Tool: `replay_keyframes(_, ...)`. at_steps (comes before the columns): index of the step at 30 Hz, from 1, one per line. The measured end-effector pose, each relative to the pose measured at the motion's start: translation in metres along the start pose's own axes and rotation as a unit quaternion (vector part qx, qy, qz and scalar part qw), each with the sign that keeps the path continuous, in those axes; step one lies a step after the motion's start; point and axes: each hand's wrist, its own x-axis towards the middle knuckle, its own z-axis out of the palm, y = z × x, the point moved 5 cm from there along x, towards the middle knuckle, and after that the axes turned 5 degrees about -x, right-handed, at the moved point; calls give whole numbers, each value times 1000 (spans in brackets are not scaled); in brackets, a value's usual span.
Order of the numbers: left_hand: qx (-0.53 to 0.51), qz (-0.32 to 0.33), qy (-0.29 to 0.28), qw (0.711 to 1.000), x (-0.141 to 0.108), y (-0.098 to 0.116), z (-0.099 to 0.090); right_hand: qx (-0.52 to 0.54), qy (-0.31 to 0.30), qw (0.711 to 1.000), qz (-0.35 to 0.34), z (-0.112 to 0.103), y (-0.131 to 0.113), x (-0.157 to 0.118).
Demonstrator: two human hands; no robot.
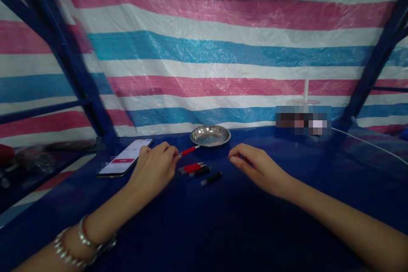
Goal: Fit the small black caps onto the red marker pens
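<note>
My left hand (159, 159) is closed on a red pen (189, 150), held near one end between thumb and fingers. The pen's silver tip points right, close to the rim of a round metal dish (195, 137). Between my hands, small red pen pieces (192, 167) lie side by side on the blue table (204, 221). Against them rests a black piece with a clear end (200, 171), and a similar black piece (211, 178) lies just in front. My right hand (255, 163) hovers right of the dish, fingers curled in towards the thumb, with nothing visible in it.
A phone (126, 159) with a lit screen lies beside my left hand. At the back right are blurred-out items (302, 120), a white upright rod (306, 90) and a white cable (366, 140). Blue metal posts and a striped plastic sheet (223, 55) stand behind the table.
</note>
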Motion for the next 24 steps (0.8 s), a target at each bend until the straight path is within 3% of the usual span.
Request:
replay_keyframes(3, 38, -29, -61, 997, 4, -16, 9, -9, -9, 1000, -13, 2, -1, 0)
replay_keyframes(6, 28, -12, -96, 995, 3, -14, 16, -21, -17, 999, -20, 4, -1, 0)
replay_keyframes(17, 3, 29, -108, 994, -3, -7, 31, -36, -25, 999, -17, 5, 1, 0)
replay_keyframes(20, 18, 32, -90, 995, -1, -7, 29, -34, -22, 999, -15, 5, 2, 0)
replay_keyframes(24, 12, 74, -15, 997, 1, 12, 10, 11, -3, 1000, -1, 0, 2, 3)
